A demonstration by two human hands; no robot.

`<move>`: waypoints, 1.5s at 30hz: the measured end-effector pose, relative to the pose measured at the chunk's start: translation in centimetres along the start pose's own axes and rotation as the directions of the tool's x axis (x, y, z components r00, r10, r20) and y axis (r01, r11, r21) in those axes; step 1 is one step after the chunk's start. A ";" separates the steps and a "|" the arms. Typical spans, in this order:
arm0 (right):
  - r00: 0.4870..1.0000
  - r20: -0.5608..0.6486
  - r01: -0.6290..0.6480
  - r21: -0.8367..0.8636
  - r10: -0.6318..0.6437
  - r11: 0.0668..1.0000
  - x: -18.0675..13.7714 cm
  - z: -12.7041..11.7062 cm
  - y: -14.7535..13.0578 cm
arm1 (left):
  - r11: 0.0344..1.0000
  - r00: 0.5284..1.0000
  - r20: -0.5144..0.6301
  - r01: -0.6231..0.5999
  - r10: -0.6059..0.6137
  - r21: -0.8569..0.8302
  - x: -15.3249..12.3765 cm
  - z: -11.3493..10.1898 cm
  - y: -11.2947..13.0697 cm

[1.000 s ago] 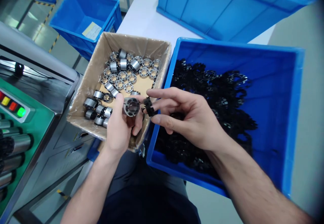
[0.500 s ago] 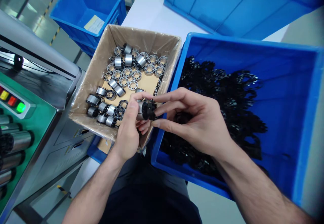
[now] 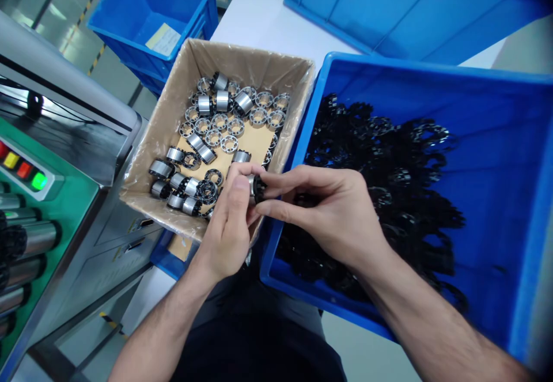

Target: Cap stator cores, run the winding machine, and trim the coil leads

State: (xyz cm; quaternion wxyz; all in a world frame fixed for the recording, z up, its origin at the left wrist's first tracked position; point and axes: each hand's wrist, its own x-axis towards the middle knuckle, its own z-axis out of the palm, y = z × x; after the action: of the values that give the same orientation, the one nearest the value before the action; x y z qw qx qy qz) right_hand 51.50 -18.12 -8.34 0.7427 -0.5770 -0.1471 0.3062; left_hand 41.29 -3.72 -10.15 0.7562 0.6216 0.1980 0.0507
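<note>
My left hand (image 3: 228, 226) is closed round a small silver metal cylinder (image 3: 251, 185), held over the near edge of a cardboard box (image 3: 149, 157). My right hand (image 3: 332, 215) pinches a black plastic ring (image 3: 259, 189) against the end of that cylinder. The two pieces touch between my fingertips. The box holds several more silver cylinders (image 3: 216, 123) on a plastic liner. A blue bin (image 3: 311, 111) on the right holds a heap of black rings (image 3: 389, 169).
A green machine panel (image 3: 38, 197) with red, yellow and green buttons stands at the left, with metal rollers below it. A blue crate (image 3: 142, 19) with a paper slip sits on the floor behind the box. Another blue bin (image 3: 389, 7) lies at the back on the white table.
My hands came together: the black ring, held apart from the cylinder a second ago, is now pressed onto its end. My left fingers have closed over more of the cylinder.
</note>
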 end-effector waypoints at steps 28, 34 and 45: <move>0.993 -0.079 0.061 -0.259 -0.084 0.964 1.0 -2.9 0.0 | 0.968 0.985 0.099 0.159 -0.142 -0.194 1.2 -0.3 0.3; 0.936 -0.174 0.027 -0.834 -0.308 0.552 0.8 -6.0 -2.6 | 0.976 0.996 0.043 0.091 -0.084 -0.196 1.7 -0.2 0.5; 0.989 0.096 0.131 -0.924 -0.114 0.359 -10.6 -3.8 -3.2 | 0.944 0.971 -0.120 0.164 -0.205 -0.288 2.7 0.7 2.1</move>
State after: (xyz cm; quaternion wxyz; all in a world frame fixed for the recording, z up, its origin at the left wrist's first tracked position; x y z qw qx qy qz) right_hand 46.46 -28.14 -4.97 0.3099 -0.8792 -0.3417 0.1192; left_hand 44.40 -3.06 -8.66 0.8198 0.4835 0.3023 0.0528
